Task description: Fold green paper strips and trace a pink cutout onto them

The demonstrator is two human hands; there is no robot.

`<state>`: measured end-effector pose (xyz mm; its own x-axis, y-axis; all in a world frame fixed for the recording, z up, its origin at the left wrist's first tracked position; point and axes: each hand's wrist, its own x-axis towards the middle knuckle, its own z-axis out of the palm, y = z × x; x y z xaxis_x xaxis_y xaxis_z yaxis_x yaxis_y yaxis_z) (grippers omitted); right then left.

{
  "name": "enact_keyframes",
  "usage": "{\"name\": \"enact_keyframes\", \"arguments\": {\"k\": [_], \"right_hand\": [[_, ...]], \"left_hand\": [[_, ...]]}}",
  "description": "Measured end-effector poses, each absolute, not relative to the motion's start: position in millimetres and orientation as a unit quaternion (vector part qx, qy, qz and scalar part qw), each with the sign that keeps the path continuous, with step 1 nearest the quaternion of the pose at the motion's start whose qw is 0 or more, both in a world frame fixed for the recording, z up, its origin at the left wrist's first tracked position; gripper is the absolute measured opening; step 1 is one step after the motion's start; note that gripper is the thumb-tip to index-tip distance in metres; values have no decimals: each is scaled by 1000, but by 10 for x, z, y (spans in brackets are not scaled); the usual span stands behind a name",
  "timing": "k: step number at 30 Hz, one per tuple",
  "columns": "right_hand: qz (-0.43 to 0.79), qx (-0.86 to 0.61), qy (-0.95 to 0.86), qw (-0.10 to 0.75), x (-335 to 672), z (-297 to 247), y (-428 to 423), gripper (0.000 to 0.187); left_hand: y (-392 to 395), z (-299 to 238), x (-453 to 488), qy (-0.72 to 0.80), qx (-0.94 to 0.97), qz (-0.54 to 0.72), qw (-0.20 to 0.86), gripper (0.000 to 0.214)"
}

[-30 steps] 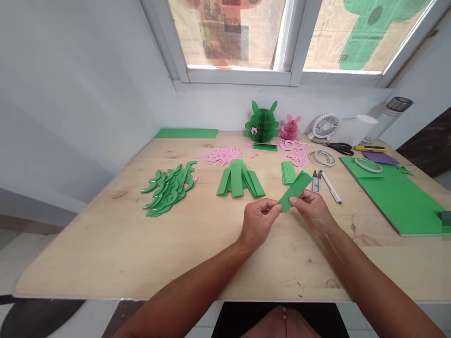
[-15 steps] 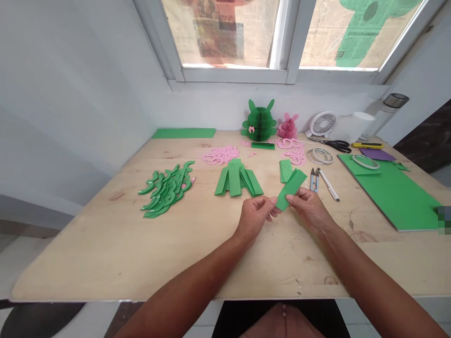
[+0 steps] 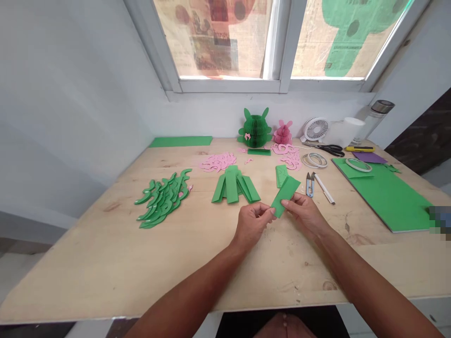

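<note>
A folded green paper strip [image 3: 286,194] is held just above the wooden table [image 3: 105,253], slanting up to the right. My left hand [image 3: 252,224] pinches its near left end with closed fingers. My right hand [image 3: 306,216] grips the same end from the right, thumb on top. Just beyond them lies a fan of similar green strips [image 3: 234,187] and a small stack of green pieces [image 3: 281,174].
Curved green cut-outs [image 3: 162,198] lie at left, pink cut-outs [image 3: 215,162] behind. A snipper [image 3: 309,184], pen [image 3: 324,188], tape rolls [image 3: 314,160], scissors [image 3: 331,149] and green sheets [image 3: 385,195] are at right. Paper bunnies [image 3: 254,127] and a fan [image 3: 314,129] stand by the wall.
Both hands still hold the strip; they and the strip have shifted slightly left and the view has tilted a little. The grip looks the same.
</note>
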<state>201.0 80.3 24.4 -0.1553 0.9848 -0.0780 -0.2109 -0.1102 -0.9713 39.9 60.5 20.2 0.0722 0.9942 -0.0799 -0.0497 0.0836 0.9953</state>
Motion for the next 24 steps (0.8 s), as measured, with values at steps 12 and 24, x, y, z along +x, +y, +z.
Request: {"name": "enact_keyframes", "arguments": {"k": [12, 24], "right_hand": [[578, -428, -382, 580, 2089, 254, 874, 28], [577, -433, -366, 588, 2097, 243, 873, 30]], "left_hand": [[599, 126, 399, 477, 536, 431, 548, 23], [600, 94, 399, 483, 539, 412, 554, 23]]}}
